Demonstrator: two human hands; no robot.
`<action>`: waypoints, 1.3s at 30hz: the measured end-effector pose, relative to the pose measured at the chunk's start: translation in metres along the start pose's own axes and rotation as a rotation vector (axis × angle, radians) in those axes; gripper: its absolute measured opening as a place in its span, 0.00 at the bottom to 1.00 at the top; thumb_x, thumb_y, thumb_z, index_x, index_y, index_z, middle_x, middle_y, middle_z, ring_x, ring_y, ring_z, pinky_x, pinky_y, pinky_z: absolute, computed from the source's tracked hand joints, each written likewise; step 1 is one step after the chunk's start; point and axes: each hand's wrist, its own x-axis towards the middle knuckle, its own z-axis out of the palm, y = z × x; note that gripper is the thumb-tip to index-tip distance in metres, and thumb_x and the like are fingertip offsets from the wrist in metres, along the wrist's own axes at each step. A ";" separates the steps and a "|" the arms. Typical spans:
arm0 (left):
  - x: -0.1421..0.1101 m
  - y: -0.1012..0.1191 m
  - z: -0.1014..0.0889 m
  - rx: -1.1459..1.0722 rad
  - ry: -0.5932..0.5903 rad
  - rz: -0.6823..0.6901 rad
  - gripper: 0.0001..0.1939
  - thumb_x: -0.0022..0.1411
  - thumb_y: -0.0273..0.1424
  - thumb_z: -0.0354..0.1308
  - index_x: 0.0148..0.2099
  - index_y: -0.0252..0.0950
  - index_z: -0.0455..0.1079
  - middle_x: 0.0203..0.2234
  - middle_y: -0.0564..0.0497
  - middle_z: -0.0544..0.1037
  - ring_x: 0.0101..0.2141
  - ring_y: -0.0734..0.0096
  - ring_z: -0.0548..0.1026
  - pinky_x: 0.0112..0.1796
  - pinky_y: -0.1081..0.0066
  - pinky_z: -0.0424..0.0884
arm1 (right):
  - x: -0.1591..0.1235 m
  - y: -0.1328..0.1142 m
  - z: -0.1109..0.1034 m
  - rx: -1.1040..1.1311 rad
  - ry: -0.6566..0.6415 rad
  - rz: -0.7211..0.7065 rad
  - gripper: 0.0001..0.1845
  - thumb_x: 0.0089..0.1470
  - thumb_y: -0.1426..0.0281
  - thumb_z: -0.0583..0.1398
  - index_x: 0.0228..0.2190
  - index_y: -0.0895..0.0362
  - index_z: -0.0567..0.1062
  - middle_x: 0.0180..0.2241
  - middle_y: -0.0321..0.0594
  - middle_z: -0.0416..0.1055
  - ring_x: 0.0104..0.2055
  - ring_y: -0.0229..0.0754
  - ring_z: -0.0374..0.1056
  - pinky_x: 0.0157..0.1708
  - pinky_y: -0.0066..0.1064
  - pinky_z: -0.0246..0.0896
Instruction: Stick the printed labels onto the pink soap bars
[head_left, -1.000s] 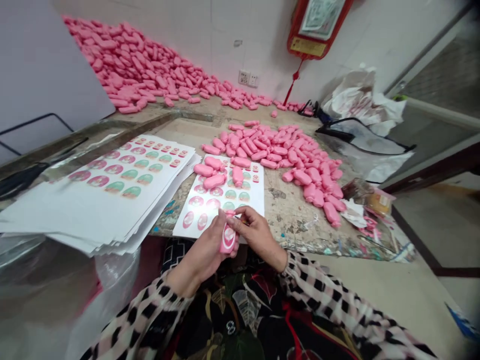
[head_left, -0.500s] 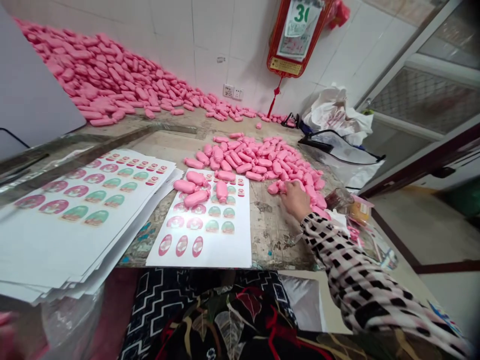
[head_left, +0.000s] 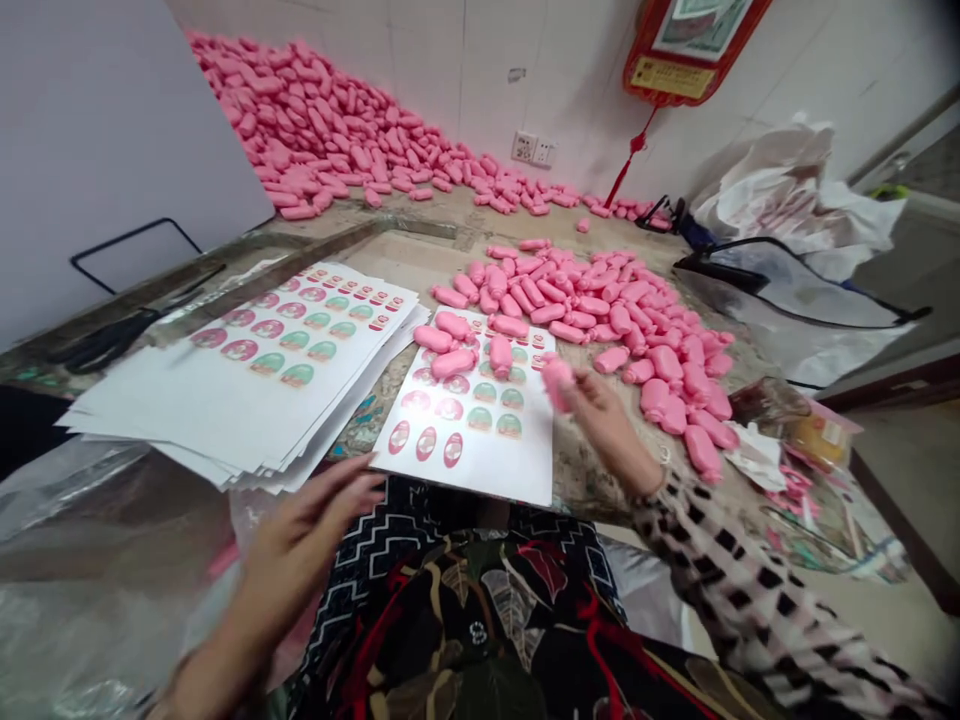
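My right hand point(head_left: 604, 415) is closed on a pink oblong piece point(head_left: 557, 382), holding it just above the right edge of a sticker sheet point(head_left: 480, 450) with oval pink and green labels. My left hand point(head_left: 311, 530) hovers open, fingers spread, near the table's front edge, just left of that sheet and holding nothing. Three loose pink pieces point(head_left: 457, 345) lie on the far end of the sheet. A large heap of the same pink pieces point(head_left: 637, 320) covers the table to the right.
A stack of sticker sheets point(head_left: 247, 380) lies at the left. More pink pieces point(head_left: 337, 140) are banked along the tiled back wall. White bags point(head_left: 780, 210) and a black wire frame stand at the right, clear plastic bags at the lower left and wrappers at the right edge.
My right hand has come back from the pink heap with one piece in it. My left hand, out of view half a second ago, now shows open by the sheet; the labelled piece is gone.
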 end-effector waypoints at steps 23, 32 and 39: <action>0.022 -0.033 0.063 0.594 -0.368 0.459 0.21 0.60 0.33 0.52 0.56 0.40 0.65 0.61 0.44 0.58 0.57 0.58 0.62 0.52 0.60 0.63 | -0.048 -0.023 0.095 -0.705 -0.122 -0.252 0.11 0.60 0.64 0.50 0.34 0.54 0.71 0.34 0.39 0.68 0.37 0.41 0.63 0.34 0.30 0.52; 0.023 -0.046 0.067 0.726 -0.391 0.510 0.24 0.62 0.33 0.50 0.60 0.44 0.60 0.65 0.44 0.41 0.56 0.53 0.63 0.49 0.59 0.67 | -0.047 -0.028 0.095 -0.763 -0.187 -0.266 0.13 0.61 0.64 0.49 0.34 0.54 0.72 0.34 0.41 0.68 0.39 0.42 0.62 0.35 0.31 0.52; 0.026 -0.055 0.069 0.680 -0.389 0.538 0.24 0.63 0.34 0.49 0.61 0.46 0.59 0.66 0.45 0.39 0.56 0.53 0.62 0.51 0.59 0.65 | -0.049 -0.027 0.096 -0.786 -0.158 -0.305 0.14 0.61 0.65 0.48 0.33 0.54 0.72 0.34 0.42 0.67 0.38 0.43 0.62 0.34 0.31 0.52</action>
